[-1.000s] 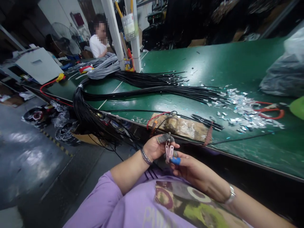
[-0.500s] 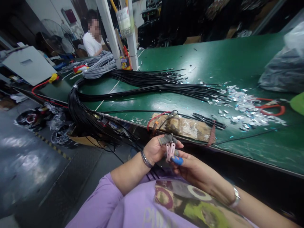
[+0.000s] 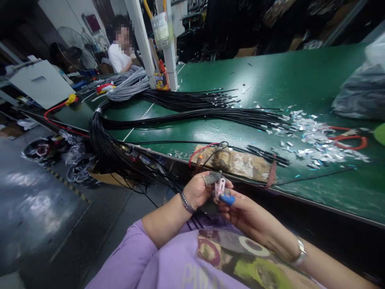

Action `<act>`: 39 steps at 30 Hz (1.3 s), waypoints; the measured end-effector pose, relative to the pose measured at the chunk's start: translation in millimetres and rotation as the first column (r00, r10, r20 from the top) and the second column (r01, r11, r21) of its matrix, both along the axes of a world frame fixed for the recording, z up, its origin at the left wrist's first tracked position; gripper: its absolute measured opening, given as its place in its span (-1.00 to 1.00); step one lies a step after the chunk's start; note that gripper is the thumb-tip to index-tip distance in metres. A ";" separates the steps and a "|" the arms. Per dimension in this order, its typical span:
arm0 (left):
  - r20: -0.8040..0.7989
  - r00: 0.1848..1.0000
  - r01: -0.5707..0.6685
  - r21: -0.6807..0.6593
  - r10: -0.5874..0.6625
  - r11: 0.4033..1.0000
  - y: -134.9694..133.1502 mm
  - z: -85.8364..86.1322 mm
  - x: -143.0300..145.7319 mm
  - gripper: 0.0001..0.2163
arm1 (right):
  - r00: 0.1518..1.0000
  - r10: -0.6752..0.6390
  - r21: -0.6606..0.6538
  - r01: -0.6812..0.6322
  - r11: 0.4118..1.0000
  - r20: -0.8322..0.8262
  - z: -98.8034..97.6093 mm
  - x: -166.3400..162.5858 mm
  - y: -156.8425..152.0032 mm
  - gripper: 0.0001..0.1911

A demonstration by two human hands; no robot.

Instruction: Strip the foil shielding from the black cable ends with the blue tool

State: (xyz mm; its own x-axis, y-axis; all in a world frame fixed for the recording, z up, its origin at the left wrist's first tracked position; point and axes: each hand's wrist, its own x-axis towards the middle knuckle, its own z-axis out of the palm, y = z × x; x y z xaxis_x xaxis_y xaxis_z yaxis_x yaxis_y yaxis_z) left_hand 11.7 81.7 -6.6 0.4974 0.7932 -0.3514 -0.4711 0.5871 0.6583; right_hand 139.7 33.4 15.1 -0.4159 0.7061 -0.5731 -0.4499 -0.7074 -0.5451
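Both my hands meet in front of the bench edge around a small pink clip-like tool [image 3: 219, 187]. My left hand [image 3: 200, 188] is closed, its taped thumb and fingertip pinching the top of the tool. My right hand [image 3: 240, 208] is closed under it, a blue-covered fingertip pressed against the tool's lower end. Whether a wire is held with the tool I cannot make out. A taped brown block [image 3: 237, 162] with red and black leads lies on the green bench [image 3: 300, 80] just beyond my hands.
A big bundle of black cables [image 3: 186, 112] drapes across the bench and off its left edge. Silver foil scraps [image 3: 313, 138] and red-handled scissors [image 3: 349, 138] lie right. Grey cables [image 3: 129, 86], a white post [image 3: 141, 40], a plastic bag [image 3: 357, 96] and a seated person [image 3: 120, 52] are behind.
The pink tool has tilted from upright to leaning right between my fingers. My hands shifted slightly right and stay closed on it; the view moved a little.
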 end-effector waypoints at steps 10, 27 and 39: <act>-0.088 0.993 -0.075 0.027 0.077 0.997 -4.6 12.9 -5.4 -0.70 | 0.996 -0.071 -0.012 0.072 0.997 0.045 7.8 -12.0 1.4 -0.56; -0.157 0.975 -0.146 0.073 0.156 0.987 -5.9 11.9 -10.7 -0.73 | 0.999 -0.049 0.001 0.049 0.999 0.015 9.6 -18.0 0.8 -0.59; -0.214 0.964 -0.143 0.075 0.156 0.987 -5.2 16.2 -10.0 -0.68 | 0.995 -0.099 0.015 0.098 0.995 0.013 10.0 -18.8 3.4 -0.63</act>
State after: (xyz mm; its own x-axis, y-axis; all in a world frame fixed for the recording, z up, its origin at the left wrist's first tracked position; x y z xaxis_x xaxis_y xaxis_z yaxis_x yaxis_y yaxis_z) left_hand 1.7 76.4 9.6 0.2876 0.8751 -0.3891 -0.3916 0.4783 0.7861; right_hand 120.9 36.8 25.1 -0.3363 0.7513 -0.5678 -0.5096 -0.6522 -0.5612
